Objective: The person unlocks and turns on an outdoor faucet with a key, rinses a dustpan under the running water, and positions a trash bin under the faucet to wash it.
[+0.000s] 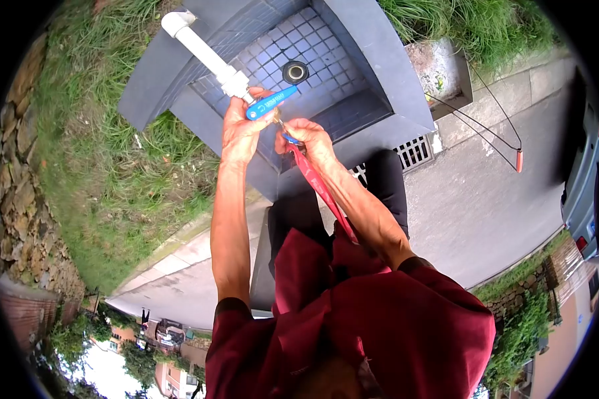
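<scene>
The maroon shirt (393, 319) sits below the left hand (239, 133), grasping the blue-levered tap (271, 104), seemingly already on the white pipe (206, 51), while the right hand (313, 141) pinches something small by the red strap (318, 183) (what remains is unclear).

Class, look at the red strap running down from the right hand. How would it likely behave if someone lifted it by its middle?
The red strap is probably floppy, as it looks like a thin, flat ribbon. Being so narrow, it is likely light for its length. Its middle would probably fold upward, while the end at the right hand might stay put.
</scene>
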`<state>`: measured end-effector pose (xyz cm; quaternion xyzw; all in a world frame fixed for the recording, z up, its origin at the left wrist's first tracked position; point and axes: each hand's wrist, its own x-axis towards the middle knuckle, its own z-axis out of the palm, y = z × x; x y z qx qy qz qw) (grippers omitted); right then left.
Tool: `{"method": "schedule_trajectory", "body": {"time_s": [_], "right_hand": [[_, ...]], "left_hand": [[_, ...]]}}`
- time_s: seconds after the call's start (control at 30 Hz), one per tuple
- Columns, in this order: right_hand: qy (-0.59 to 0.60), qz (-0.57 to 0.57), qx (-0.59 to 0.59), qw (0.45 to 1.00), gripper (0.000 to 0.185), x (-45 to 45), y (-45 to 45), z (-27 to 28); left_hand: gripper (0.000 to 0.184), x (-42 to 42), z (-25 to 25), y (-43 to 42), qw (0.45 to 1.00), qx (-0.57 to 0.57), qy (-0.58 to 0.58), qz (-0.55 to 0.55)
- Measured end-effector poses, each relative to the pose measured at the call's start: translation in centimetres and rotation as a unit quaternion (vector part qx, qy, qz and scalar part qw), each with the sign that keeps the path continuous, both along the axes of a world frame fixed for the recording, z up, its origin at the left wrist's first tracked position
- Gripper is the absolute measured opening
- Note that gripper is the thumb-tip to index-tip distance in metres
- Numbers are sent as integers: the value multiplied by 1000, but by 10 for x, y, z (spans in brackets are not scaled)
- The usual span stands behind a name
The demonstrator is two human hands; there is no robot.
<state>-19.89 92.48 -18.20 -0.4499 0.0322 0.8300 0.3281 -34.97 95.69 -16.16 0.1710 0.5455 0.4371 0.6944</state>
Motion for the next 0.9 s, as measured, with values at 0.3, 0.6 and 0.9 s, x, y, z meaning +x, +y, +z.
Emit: {"method": "schedule_trajectory", "body": {"time_s": [0.3,0.6,0.9], "right_hand": [[128,-100,0,987,19,-4,-6,-13],[19,-25,17,999,18,5,6,-10],[59,-45,-35,997,17,1,5,-15]], "left_hand": [[50,-2,-11,-7,999,20,-23,20],[50,3,-2,-4,1000,3,3,16],[45,3,-1,-4,999,17,28,-3]]}}
